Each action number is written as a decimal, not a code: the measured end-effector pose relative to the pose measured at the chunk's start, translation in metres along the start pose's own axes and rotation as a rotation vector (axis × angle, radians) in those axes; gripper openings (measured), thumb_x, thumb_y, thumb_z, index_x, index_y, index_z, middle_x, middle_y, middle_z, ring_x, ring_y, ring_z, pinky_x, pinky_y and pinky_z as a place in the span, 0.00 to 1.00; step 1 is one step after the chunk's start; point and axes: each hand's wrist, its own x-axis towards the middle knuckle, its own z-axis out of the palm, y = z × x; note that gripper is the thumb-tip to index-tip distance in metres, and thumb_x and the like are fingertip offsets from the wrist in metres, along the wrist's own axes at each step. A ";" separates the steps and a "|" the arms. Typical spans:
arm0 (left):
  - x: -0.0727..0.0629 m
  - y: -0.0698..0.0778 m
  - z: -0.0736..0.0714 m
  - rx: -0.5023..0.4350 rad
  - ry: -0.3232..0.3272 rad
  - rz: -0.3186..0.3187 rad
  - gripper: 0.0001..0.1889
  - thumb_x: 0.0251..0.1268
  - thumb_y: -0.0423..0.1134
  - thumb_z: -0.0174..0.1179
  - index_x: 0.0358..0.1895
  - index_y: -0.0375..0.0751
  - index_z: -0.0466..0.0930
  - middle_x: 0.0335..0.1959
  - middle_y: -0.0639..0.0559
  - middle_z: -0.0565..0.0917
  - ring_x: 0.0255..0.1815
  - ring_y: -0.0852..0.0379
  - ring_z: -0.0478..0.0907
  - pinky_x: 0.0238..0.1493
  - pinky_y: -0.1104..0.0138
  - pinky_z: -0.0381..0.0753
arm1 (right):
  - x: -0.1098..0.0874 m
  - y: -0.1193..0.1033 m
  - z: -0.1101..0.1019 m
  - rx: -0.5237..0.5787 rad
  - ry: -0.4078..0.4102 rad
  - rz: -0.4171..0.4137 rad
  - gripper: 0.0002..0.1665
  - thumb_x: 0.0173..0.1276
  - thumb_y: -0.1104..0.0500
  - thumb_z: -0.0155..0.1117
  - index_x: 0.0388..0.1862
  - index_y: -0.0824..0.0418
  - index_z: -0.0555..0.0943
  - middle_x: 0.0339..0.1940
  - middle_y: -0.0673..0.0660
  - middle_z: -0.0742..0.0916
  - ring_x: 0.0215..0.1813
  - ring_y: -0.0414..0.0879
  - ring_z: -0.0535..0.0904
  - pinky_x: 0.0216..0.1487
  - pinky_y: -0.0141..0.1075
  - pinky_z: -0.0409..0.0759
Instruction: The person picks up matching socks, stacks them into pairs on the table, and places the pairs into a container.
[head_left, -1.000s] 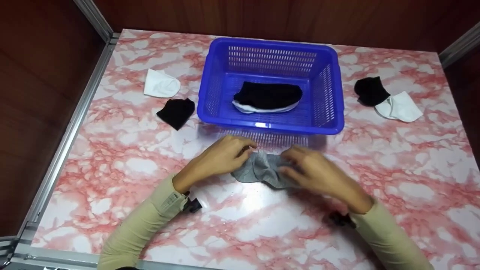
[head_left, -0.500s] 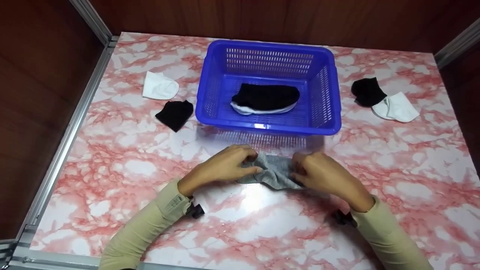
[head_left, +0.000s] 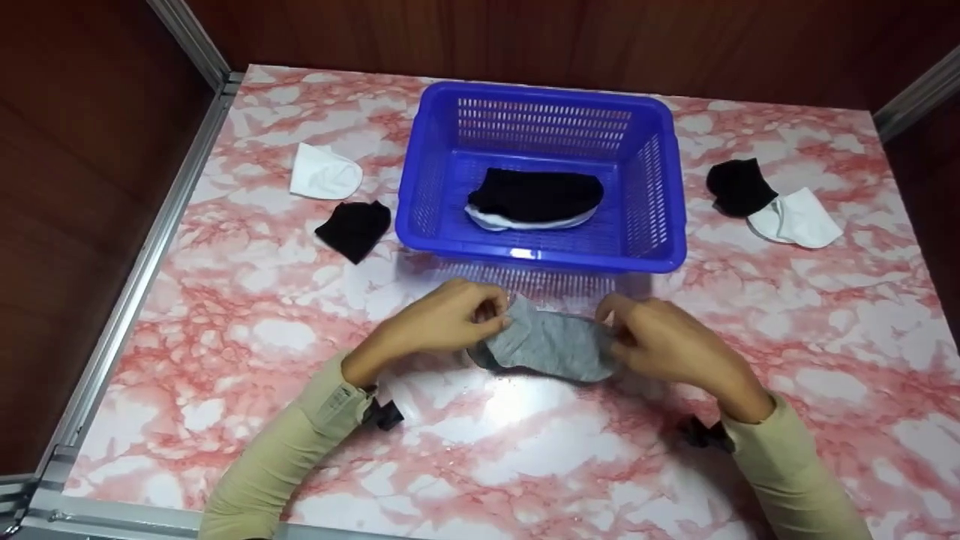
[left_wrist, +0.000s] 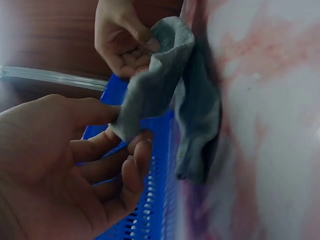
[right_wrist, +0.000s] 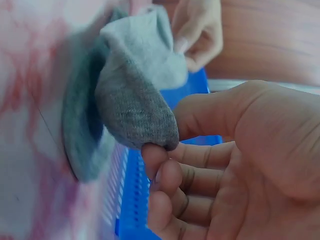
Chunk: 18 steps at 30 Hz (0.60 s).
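A grey sock [head_left: 559,345] is stretched between both hands, just in front of the basket. My left hand [head_left: 454,319] pinches its cuff end between thumb and fingers, as the left wrist view shows on the sock [left_wrist: 155,82]. At the other end, the toe, my right hand [head_left: 667,341] pinches the sock [right_wrist: 135,100] with thumb and forefinger. Under it a second grey sock [left_wrist: 197,120] lies on the table; in the head view the held one mostly covers it.
A blue plastic basket [head_left: 540,259] stands behind the hands, with a black sock [head_left: 540,193] over a white one inside. Left of it lie a white sock [head_left: 324,172] and a black sock [head_left: 354,231]. Another black sock [head_left: 741,187] and white sock [head_left: 799,217] lie right.
The grey sock was bunched and wrinkled between the hands; now it is drawn out flatter. My right hand has moved a little to the right with its end.
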 end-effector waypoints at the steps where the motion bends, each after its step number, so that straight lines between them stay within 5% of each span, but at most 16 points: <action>1: -0.001 -0.001 -0.003 0.005 -0.004 0.002 0.08 0.76 0.42 0.61 0.39 0.41 0.84 0.31 0.51 0.85 0.34 0.60 0.79 0.44 0.66 0.84 | -0.001 0.001 -0.002 0.005 0.006 0.006 0.15 0.62 0.69 0.66 0.48 0.61 0.82 0.25 0.48 0.84 0.26 0.38 0.74 0.29 0.33 0.75; 7: -0.007 -0.009 -0.012 0.078 -0.055 -0.034 0.08 0.73 0.41 0.63 0.34 0.44 0.80 0.28 0.55 0.81 0.32 0.61 0.75 0.40 0.67 0.77 | 0.001 0.009 -0.005 0.038 0.028 0.010 0.17 0.65 0.69 0.65 0.53 0.63 0.81 0.28 0.50 0.85 0.28 0.39 0.75 0.31 0.33 0.75; 14: -0.008 -0.015 -0.009 0.180 -0.126 -0.183 0.09 0.71 0.44 0.66 0.39 0.42 0.84 0.35 0.52 0.86 0.41 0.55 0.81 0.51 0.59 0.82 | 0.008 0.016 0.005 0.036 -0.014 0.042 0.16 0.71 0.64 0.65 0.56 0.64 0.81 0.38 0.53 0.89 0.37 0.42 0.82 0.42 0.43 0.83; 18: -0.007 -0.014 -0.006 0.202 -0.109 -0.254 0.12 0.71 0.49 0.67 0.42 0.43 0.86 0.38 0.52 0.87 0.43 0.53 0.82 0.51 0.57 0.83 | 0.010 0.018 0.007 0.041 -0.038 0.105 0.16 0.73 0.58 0.67 0.56 0.63 0.81 0.39 0.53 0.89 0.39 0.44 0.83 0.45 0.46 0.84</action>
